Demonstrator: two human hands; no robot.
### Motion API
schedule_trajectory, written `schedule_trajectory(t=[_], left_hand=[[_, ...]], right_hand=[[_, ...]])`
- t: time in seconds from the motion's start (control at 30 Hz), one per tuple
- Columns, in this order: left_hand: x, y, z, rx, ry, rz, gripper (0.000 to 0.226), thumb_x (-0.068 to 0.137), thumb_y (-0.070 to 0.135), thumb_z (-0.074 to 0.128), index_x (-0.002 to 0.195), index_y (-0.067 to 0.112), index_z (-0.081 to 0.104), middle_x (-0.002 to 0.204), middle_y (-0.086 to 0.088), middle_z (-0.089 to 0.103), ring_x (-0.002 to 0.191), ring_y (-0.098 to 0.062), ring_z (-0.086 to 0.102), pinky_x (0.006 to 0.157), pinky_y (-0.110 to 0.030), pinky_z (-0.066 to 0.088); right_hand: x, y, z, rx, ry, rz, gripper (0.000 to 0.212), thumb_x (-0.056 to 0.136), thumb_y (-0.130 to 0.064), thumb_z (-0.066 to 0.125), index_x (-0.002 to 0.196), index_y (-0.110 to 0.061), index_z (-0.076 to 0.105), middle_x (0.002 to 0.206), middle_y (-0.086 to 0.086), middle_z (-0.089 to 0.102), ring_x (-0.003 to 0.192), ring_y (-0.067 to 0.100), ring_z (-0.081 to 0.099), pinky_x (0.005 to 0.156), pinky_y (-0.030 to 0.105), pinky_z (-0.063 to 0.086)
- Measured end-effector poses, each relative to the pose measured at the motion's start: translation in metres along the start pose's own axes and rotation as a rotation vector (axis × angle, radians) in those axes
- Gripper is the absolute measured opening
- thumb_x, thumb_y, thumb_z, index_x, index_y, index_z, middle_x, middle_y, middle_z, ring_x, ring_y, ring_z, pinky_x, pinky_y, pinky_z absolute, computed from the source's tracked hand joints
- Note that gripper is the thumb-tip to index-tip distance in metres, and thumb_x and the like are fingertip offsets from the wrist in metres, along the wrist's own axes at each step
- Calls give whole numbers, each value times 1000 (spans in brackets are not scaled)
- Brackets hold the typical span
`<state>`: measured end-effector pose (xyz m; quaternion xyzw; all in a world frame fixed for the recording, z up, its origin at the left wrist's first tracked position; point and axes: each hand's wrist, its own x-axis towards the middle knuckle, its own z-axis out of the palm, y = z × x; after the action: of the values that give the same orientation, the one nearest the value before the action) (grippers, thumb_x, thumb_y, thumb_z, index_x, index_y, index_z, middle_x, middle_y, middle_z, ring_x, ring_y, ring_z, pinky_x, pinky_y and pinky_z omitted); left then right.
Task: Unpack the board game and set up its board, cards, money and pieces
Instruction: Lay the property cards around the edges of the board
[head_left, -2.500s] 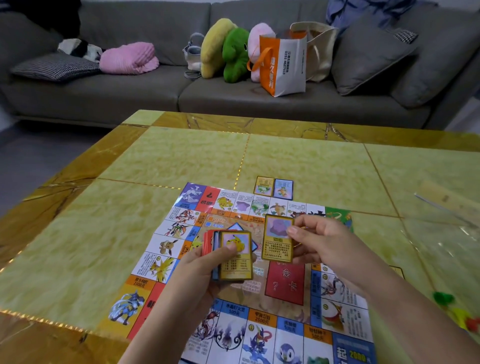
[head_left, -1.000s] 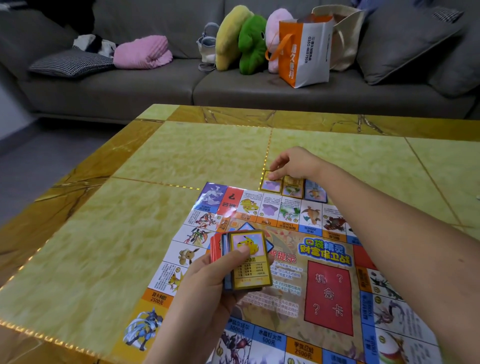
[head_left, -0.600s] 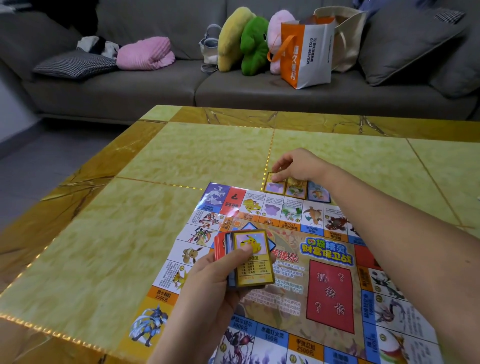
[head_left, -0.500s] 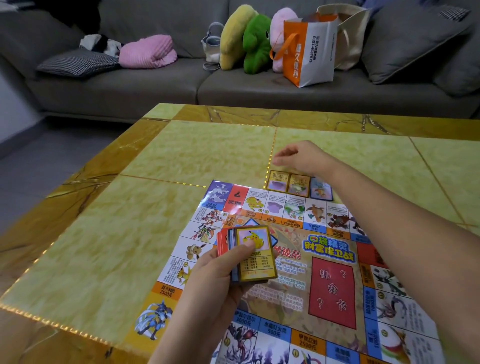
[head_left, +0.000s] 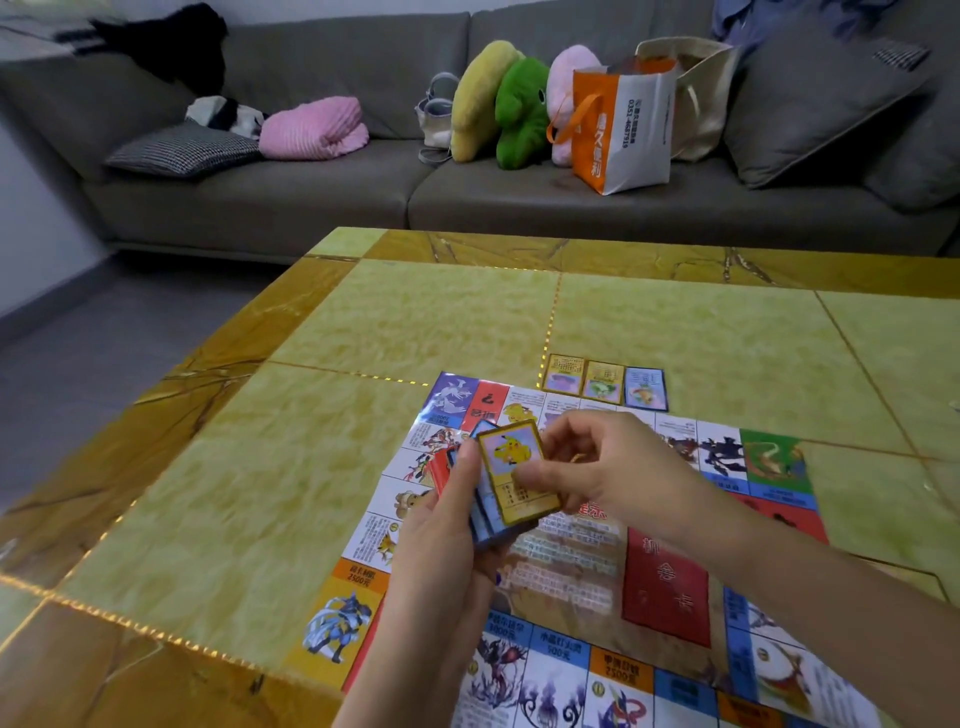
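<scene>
Both hands on the deck, above the board.
Left hand (head_left: 447, 525) grips the stack of colourful cards (head_left: 498, 493); right hand (head_left: 597, 467) pinches its yellow-bordered top card (head_left: 517, 475); bare yellow marble table (head_left: 415, 322) beyond.

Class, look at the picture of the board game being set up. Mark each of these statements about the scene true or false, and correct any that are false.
1. Three cards lie in a row on the table just beyond the board's far edge. True.
2. The left hand is empty. False: it holds a stack of cards.
3. The top card of the stack has a yellow border and shows a yellow creature. True.
4. The right hand rests flat on the table. False: its fingers are on the top card of the stack.
5. A blue shopping bag stands on the sofa. False: the bag is orange and white.
</scene>
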<state>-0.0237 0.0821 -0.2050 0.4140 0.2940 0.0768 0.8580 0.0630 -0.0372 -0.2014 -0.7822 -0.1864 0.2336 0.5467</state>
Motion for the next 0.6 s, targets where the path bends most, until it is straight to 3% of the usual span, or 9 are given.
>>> schedule_trajectory(t=[0.1,0.23,0.3,0.4,0.5,0.6], left_hand=[[1,2,2,-86,40,-56,17,87,14,59,84,0,67,74,-15,72,61,-22,70,57,-31,58],[2,4,0,-61,85,-73,12,88,9,59,92,-2,59,68,-12,72,59,-21,71,58,-32,58],[3,6,-2,-73,113,-71,12,88,9,60,94,-1,58,67,-11,72,59,-20,71,54,-28,58],[6,6,-3,-133,142,-65,8,88,7,59,92,0,57,64,-10,71,57,-19,70,48,-25,56],[7,8,-4,-156,141,-58,8,89,6,58,92,-1,58,66,-12,72,58,-19,70,47,-25,56],[7,9,-5,-142,141,-57,10,89,6,59,92,-3,59,69,-13,72,59,-20,71,50,-26,58]], right_hand=[[2,4,-4,96,32,29,21,78,-21,74,83,-5,61,75,11,71,59,22,67,56,31,56],[6,0,-16,170,24,0,6,90,-11,60,92,-7,57,65,8,68,50,16,62,45,22,49],[16,-4,-29,80,127,-50,10,85,-6,65,92,-8,59,64,3,67,49,9,58,46,17,44],[41,-11,-47,-65,266,-109,17,78,-6,74,84,-18,64,74,-7,67,63,5,58,59,14,44],[73,-15,-56,-174,242,-117,8,85,-15,69,91,-20,68,83,-5,67,75,9,57,66,19,42],[114,-17,-58,-299,192,-70,18,89,-20,65,105,-13,68,96,0,68,84,9,57,69,18,40]])
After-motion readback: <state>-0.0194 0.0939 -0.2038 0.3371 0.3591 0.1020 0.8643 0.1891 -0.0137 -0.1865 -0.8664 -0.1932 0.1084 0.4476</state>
